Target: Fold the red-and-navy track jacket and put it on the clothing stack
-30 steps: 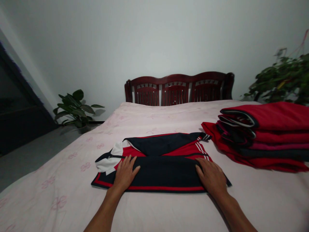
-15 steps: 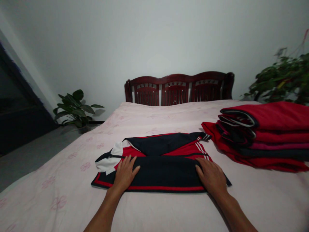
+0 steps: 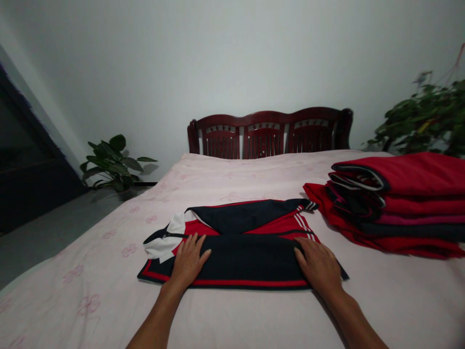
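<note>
A navy, red and white zip-up jacket [image 3: 250, 257] lies on the bed, its collar end to the left and its striped hem to the right. Both sleeves are folded in over the body, the near one forming a broad navy panel with a red stripe along its front edge. My left hand [image 3: 189, 259] rests flat on the jacket near the white collar part, fingers spread. Toward the hem, my right hand [image 3: 319, 264] presses on the panel's other end with its fingers stretched out. Cloth under both palms is hidden.
To the right stands a stack of folded red and dark clothes [image 3: 417, 203]. A pink flowered sheet [image 3: 232, 320] covers the bed. Beyond it is a dark wooden headboard [image 3: 263, 133] against the wall. Potted plants stand at left [image 3: 114, 165] and right [image 3: 428, 116].
</note>
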Motion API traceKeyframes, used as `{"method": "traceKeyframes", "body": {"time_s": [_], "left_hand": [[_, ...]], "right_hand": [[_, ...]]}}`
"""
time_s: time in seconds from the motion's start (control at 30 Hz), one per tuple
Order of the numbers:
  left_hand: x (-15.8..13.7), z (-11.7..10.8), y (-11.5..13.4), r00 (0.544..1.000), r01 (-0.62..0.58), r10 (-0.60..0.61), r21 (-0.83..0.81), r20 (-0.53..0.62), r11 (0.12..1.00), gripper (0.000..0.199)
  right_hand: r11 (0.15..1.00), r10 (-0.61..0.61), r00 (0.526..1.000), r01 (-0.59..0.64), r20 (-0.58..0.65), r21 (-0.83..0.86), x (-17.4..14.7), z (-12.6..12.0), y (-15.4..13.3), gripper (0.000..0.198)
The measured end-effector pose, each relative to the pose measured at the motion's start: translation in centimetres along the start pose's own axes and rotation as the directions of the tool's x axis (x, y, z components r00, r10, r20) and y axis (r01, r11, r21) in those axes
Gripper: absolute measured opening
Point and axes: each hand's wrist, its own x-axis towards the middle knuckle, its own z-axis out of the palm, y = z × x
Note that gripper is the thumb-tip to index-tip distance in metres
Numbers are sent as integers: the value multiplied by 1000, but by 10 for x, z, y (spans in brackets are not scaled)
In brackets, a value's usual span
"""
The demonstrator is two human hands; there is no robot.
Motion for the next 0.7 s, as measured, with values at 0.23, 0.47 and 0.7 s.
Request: {"method": "traceKeyframes", "body": {"time_s": [0.23, 0.47, 0.7], "left_hand": [[0, 0, 0, 1000, -6, 6, 1, -6, 1000, 56], [1, 3, -2, 1000, -9, 9, 8, -2, 1000, 56], [0, -3, 1, 1000, -7, 7, 23, 21, 1000, 57]], "right_hand": [[1000, -4, 1000, 4, 13, 0, 0, 1, 1, 32], [1000, -13, 1000, 13, 10, -2, 0, 1, 1, 33], [1000, -11, 998, 10, 58, 4, 1, 1, 4, 36]]}}
